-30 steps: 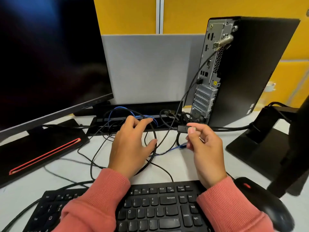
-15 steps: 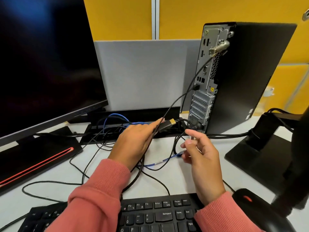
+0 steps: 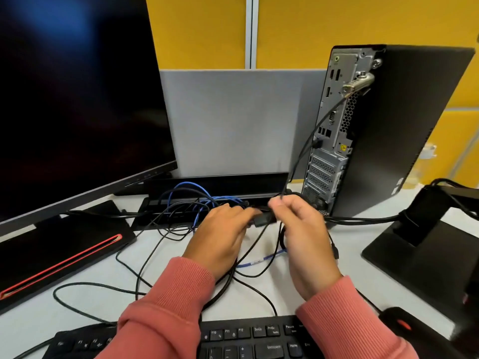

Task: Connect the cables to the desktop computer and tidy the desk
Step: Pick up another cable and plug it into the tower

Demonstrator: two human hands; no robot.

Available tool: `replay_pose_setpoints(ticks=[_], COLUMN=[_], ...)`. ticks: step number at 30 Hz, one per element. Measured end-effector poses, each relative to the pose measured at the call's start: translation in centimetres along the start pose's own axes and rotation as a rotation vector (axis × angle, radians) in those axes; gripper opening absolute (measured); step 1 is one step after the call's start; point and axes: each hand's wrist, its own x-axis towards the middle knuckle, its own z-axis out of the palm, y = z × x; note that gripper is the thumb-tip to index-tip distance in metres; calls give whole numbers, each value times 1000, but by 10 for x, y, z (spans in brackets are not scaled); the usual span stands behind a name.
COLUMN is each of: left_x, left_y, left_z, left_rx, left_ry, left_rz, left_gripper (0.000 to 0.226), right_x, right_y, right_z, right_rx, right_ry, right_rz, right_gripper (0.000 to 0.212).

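The black desktop tower (image 3: pixel 404 120) stands at the back right, its rear port panel (image 3: pixel 334 120) turned toward me. One black cable is plugged into the panel (image 3: pixel 317 144). A tangle of black cables (image 3: pixel 181 229) and a blue cable (image 3: pixel 189 189) lies on the white desk (image 3: pixel 77 307). My left hand (image 3: pixel 220 237) holds a black cable plug (image 3: pixel 261 221) low in front of the tower. My right hand (image 3: pixel 305 239) meets it from the right and pinches the same plug with thumb and fingers; the image is blurred there.
A large dark monitor (image 3: pixel 77 99) fills the left, its base with a red stripe (image 3: pixel 59 252) on the desk. A black keyboard (image 3: pixel 259 338) lies nearest me, a black mouse (image 3: pixel 407 330) at bottom right. A second monitor stand (image 3: pixel 427 252) sits on the right.
My left hand has lowered the plug toward the desk. My right hand has moved left and closed on the plug. The camera has tilted down slightly.
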Motion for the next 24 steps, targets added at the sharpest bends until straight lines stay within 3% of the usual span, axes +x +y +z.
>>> replay_pose_setpoints(ticks=[4, 7, 10, 14, 19, 24], left_x=[6, 10, 11, 11, 8, 9], left_y=[4, 4, 7, 14, 19, 22], left_z=[-5, -13, -19, -18, -17, -16], left_rx=[-558, -844, -1084, -1098, -1149, -1186], left_ry=[202, 360, 366, 252, 251, 253], left_rz=[-318, -420, -426, -334, -286, -260], left_gripper=[38, 28, 28, 28, 29, 27], right_x=[-3, -2, 0, -3, -8, -19], right_y=[5, 7, 8, 10, 6, -10], right_z=[-9, -7, -6, -3, 2, 16], right_rx=[21, -6, -30, -68, -349, -374], right_ry=[60, 61, 31, 44, 168, -68], right_rz=[50, 28, -5, -61, -278, -473], right_gripper=[25, 33, 32, 13, 57, 40])
